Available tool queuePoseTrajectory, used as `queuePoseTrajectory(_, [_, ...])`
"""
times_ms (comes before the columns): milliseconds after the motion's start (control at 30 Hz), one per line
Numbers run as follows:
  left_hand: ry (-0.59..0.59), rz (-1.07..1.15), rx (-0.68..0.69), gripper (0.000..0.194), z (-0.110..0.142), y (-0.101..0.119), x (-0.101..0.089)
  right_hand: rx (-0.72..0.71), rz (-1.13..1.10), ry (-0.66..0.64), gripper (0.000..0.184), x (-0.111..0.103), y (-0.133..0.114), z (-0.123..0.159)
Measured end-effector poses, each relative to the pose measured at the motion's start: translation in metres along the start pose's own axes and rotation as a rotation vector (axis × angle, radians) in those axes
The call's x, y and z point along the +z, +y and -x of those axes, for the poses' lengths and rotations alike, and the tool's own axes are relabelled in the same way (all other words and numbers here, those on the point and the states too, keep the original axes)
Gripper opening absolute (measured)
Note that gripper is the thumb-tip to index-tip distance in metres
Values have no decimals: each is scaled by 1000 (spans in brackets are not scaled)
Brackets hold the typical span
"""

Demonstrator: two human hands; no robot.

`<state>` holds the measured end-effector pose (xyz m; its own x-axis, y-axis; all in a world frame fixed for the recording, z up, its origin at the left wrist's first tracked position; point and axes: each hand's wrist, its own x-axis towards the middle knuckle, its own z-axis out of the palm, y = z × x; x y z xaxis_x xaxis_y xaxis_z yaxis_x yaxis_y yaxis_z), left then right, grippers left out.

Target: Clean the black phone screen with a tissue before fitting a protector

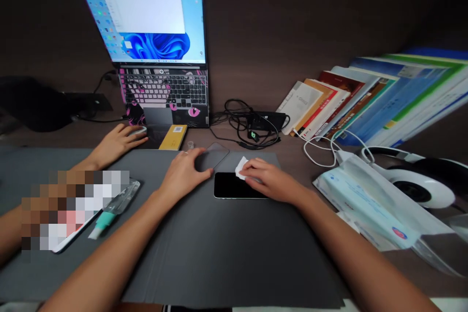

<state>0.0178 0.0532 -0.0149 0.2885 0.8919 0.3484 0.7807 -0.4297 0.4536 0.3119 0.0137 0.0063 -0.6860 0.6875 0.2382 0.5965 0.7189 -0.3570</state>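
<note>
A smartphone [230,187] with a black screen lies face up on the grey desk mat [234,248]. Pinched in the fingers of my right hand [272,180] is a folded white tissue [241,165], held at the phone's upper edge. My left hand [186,170] is open, thumb and fingers apart, with the thumb tip close to the phone's left end. Beyond its fingers lies a clear thin piece with rounded corners [218,154], partly hidden by the hand; whether they touch I cannot tell.
Another person's hand [119,144] rests on a mouse [139,130] before an open laptop [164,92]. A spray bottle [117,204] lies left, a yellow box [173,137] behind. Cables [241,122], books [340,102], headphones [420,187] and a tissue pack [365,204] stand right.
</note>
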Motion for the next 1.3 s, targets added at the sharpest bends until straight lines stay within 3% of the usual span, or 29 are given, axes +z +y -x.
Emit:
queuePoseTrajectory(200, [69, 61, 55, 51, -5, 9, -4, -95, 124, -104, 32, 16, -25, -38])
queuePoseTrajectory(333, [143, 280, 12, 56, -5, 9, -4, -124, 160, -162, 30, 17, -32, -54])
queuePoseTrajectory(500, [285, 585, -36, 65, -8, 11, 2, 35, 84, -122, 32, -4, -17, -7])
queuePoseTrajectory(633, [259, 743, -93, 61, -10, 13, 9, 159, 104, -67, 31, -19, -2, 41])
queuePoseTrajectory(733, [220, 866, -154, 62, -9, 15, 15, 175, 113, -34, 32, -25, 2, 54])
queuePoseTrajectory(867, [230, 1098, -171, 65, -10, 20, 18, 148, 126, 9, 31, -30, -3, 38])
queuePoseTrajectory(1033, [164, 1288, -126, 65, -8, 26, 14, 97, 174, 143, 32, -26, 1, -13])
queuePoseTrajectory(1133, [128, 1360, -35, 64, -6, 29, 11, 67, 168, 76, 33, -18, 5, -33])
queuePoseTrajectory(1200, [111, 1383, 22, 65, -4, 30, 10, 63, 135, 52, 34, -14, 1, -34])
queuePoseTrajectory(1300, [102, 1368, 81, 66, 0, 32, 8, 138, 29, 152, 43, -12, -17, -21])
